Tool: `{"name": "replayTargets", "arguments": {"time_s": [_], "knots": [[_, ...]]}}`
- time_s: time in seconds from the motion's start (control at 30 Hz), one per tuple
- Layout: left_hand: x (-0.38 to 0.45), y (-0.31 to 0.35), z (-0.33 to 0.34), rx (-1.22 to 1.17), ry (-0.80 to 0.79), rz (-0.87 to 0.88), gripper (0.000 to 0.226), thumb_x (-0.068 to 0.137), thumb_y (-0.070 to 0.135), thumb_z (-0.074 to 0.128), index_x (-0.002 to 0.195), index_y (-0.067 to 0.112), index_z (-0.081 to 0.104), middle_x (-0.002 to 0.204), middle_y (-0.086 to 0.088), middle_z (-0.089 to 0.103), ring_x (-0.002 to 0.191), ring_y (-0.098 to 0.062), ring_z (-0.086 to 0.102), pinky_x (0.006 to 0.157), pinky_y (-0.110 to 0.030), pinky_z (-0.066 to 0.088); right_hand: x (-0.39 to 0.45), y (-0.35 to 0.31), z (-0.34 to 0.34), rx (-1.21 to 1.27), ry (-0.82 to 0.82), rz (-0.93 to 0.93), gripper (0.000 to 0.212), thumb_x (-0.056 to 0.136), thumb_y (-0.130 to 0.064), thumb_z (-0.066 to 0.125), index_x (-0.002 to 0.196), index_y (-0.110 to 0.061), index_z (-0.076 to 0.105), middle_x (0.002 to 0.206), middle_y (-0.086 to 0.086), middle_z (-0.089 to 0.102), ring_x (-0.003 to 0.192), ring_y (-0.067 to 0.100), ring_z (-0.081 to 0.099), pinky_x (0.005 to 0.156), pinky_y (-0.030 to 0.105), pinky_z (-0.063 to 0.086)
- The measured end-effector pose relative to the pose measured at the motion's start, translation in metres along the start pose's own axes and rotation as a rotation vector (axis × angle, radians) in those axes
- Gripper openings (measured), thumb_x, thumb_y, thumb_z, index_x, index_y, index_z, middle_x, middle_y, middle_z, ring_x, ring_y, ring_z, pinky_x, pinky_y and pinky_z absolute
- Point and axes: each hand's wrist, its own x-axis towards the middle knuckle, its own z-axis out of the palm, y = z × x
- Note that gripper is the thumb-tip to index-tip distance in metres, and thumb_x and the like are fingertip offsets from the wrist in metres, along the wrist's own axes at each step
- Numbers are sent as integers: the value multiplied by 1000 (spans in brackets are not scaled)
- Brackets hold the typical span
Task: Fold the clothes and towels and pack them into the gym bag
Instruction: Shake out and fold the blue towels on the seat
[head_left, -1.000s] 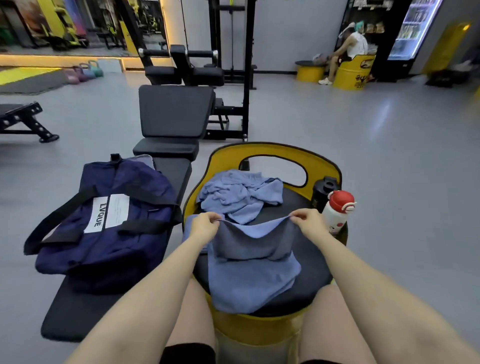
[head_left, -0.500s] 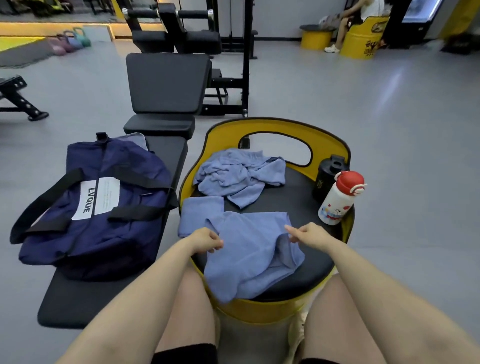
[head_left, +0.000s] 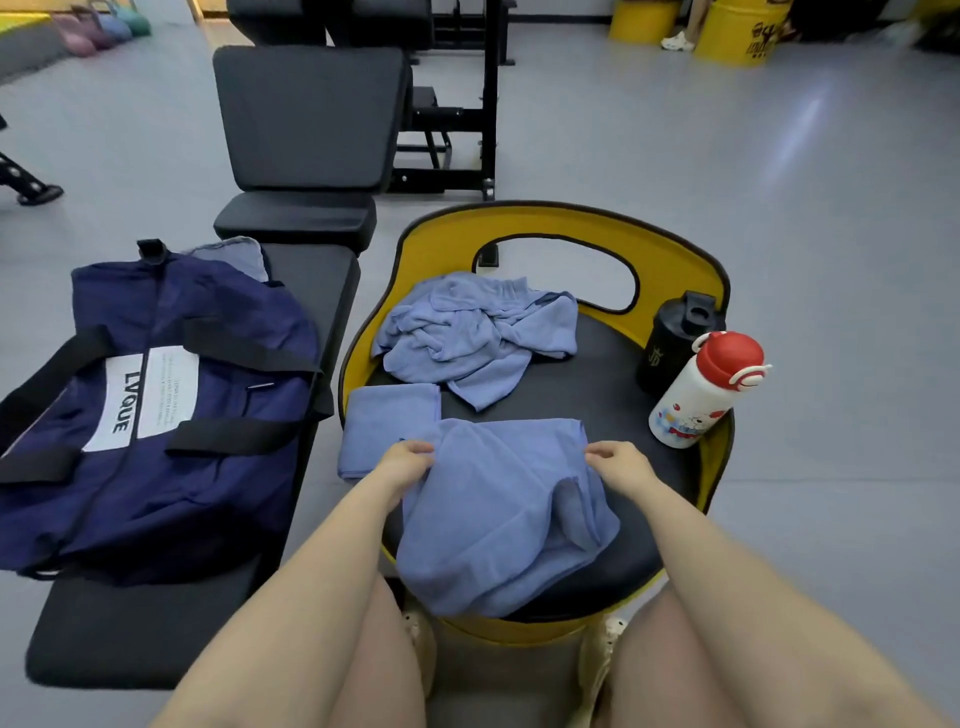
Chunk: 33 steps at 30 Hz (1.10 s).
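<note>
Both hands, left hand (head_left: 408, 460) and right hand (head_left: 618, 460), pinching the blue towel (head_left: 498, 519) at frame centre, fingertips partly hidden in cloth.

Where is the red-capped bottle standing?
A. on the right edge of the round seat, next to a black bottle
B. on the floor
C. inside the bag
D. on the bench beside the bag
A: the red-capped bottle stands at the seat's right edge, beside the black bottle.
</note>
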Motion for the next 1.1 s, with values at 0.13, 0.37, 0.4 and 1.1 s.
{"name": "replayTargets", "arguments": {"time_s": [0.13,0.37,0.4,1.1], "knots": [[6,7,6,-73,34,-27,42,93,-2,43,135,2,47,137,-15,47,124,-28,45,88,-27,37,11,-4,11,17,-34,-6,37,95,-16,50,132,-13,56,137,7,53,126,23,49,98,24,35],[12,6,14,-143,21,-61,23,93,-2,41,107,7,57,107,-9,55,100,-24,51,85,-28,38,17,-15,26,71,-69,49,48,97,-16,46,144,-10,40,152,9,34,136,25,37,109,30,30],[11,5,15,-148,12,-59,21,93,-2,41,99,9,58,103,-9,53,95,-23,52,81,-27,39,18,-16,27,87,-59,50,49,97,-17,47,144,-9,39,152,9,34,137,25,36,110,31,29],[-39,1,-16,-363,222,217,18,89,-1,59,105,6,63,82,-7,56,86,-23,53,65,-28,45,-34,-21,-13,498,281,-115,8,85,-7,68,91,-13,70,94,4,67,92,18,59,79,26,42]]}}
